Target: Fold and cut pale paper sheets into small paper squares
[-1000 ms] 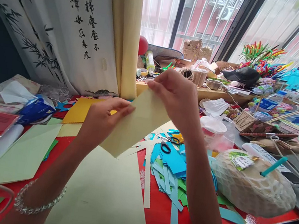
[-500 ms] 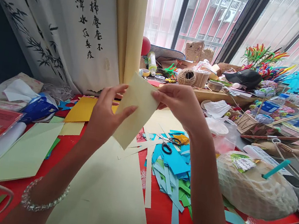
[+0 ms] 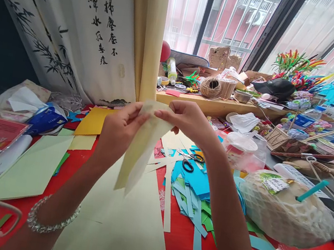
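Observation:
A pale yellow sheet of paper (image 3: 140,150) hangs in the air over the red table (image 3: 177,236), curled and seen nearly edge-on. My left hand (image 3: 119,132) pinches its top edge from the left, a bead bracelet (image 3: 50,218) on the wrist. My right hand (image 3: 188,122) pinches the same top edge from the right, fingers closed on it. Below lies a larger pale yellow sheet (image 3: 126,224).
Scissors (image 3: 188,162) rest on a heap of blue and green paper strips (image 3: 193,197). A netted round bundle (image 3: 286,209) sits at right. Green paper (image 3: 31,169), orange paper (image 3: 93,121) and plastic bags (image 3: 27,105) lie left. A cluttered window ledge (image 3: 221,104) runs behind.
The sheet has turned from flat and facing me to curled and hanging edge-on. Both hands have come close together at its top edge and dropped slightly.

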Motion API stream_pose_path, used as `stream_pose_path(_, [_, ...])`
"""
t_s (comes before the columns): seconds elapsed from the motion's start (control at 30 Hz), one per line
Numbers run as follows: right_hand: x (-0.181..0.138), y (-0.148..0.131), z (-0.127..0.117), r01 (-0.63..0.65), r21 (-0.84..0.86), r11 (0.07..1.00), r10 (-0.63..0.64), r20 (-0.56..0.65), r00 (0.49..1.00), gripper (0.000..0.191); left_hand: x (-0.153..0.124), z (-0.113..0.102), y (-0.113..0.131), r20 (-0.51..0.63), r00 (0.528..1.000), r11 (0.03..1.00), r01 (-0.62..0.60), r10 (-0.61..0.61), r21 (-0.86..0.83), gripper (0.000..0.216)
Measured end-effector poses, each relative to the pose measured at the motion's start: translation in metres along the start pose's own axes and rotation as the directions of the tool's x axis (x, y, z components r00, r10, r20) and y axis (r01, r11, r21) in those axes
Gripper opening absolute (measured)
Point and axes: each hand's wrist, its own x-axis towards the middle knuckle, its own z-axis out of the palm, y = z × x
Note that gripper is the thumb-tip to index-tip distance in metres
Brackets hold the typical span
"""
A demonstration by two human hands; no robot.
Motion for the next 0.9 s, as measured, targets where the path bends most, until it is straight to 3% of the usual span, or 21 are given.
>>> stream_pose_path(0.1, [-0.001,0.004,-0.013,0.031,-0.041,0.999,-0.031,0.006,1.0,0.048,0.005,-0.009,-0.005,-0.138,0.99,0.999,-0.016,0.01,-0.041,0.028])
stream_pose_path(0.23, [-0.001,0.01,-0.029,0.065,-0.18,0.982,-0.093,-0.154,0.984,0.042,0.013,-0.022,-0.007,-0.271,0.962,0.999,-0.003,-0.009,-0.043,0.029])
stream_pose_path(0.33, [0.0,0.016,-0.035,0.084,-0.255,0.963,-0.142,-0.217,0.966,0.029,0.016,-0.027,-0.004,-0.28,0.96,0.998,0.005,-0.021,-0.057,0.03])
stream_pose_path(0.47, [-0.004,0.013,-0.039,0.161,-0.273,0.948,-0.226,-0.225,0.948,0.008,0.017,-0.029,0.003,-0.283,0.956,0.986,-0.115,0.077,-0.12,0.02])
stream_pose_path(0.53, [-0.013,0.002,-0.042,0.192,-0.273,0.943,-0.25,-0.198,0.948,0.008,0.012,-0.035,0.008,-0.293,0.946,0.971,-0.186,0.137,-0.149,0.012])
stream_pose_path(0.6, [-0.03,-0.012,-0.046,0.212,-0.284,0.935,-0.247,-0.096,0.964,0.012,-0.002,-0.045,0.011,-0.268,0.949,0.961,-0.217,0.167,-0.17,0.009])
stream_pose_path(0.7, [-0.067,-0.031,-0.047,0.226,-0.344,0.912,-0.15,0.232,0.961,0.015,-0.044,-0.066,0.012,-0.081,0.978,0.967,-0.201,0.191,-0.154,0.015])
stream_pose_path(0.77, [-0.095,-0.035,-0.039,0.211,-0.363,0.908,-0.01,0.482,0.876,0.016,-0.078,-0.077,0.01,0.175,0.971,0.987,-0.154,0.161,-0.051,0.021])
stream_pose_path(0.83, [-0.121,-0.031,-0.025,0.198,-0.371,0.907,0.103,0.652,0.751,0.017,-0.107,-0.083,0.009,0.44,0.89,0.989,-0.144,0.118,0.026,0.025])
stream_pose_path(0.9, [-0.144,-0.02,-0.008,0.198,-0.352,0.915,0.167,0.777,0.607,0.025,-0.127,-0.084,0.011,0.658,0.753,0.988,-0.107,0.01,0.108,0.03])
